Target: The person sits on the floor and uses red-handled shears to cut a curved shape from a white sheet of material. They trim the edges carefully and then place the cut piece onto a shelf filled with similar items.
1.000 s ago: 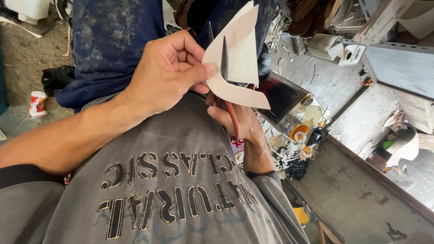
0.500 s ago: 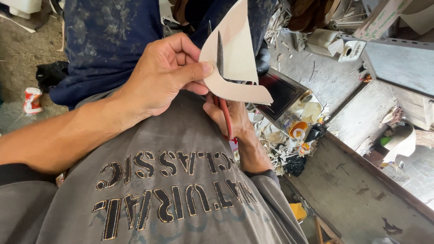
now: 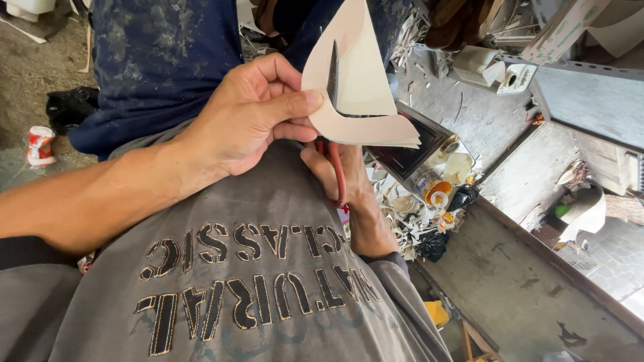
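Cluttered workshop floor lies below us, with a grey concrete ledge [image 3: 537, 281] to the right and a pile of pale offcuts [image 3: 412, 214] beside a dark tray [image 3: 409, 157]. Our left hand [image 3: 251, 117] is closed on a stack of pale pink sheet material [image 3: 359, 80], thumb on top and fingers beneath, held up in front of our grey shirt [image 3: 255, 281]. Our right hand [image 3: 339, 177] sits just under the sheet, curled around red-handled scissors [image 3: 335, 154]; the dark blade stands upright inside a curved cut in the sheet. A small can [image 3: 40, 146] stands at the far left on the floor.
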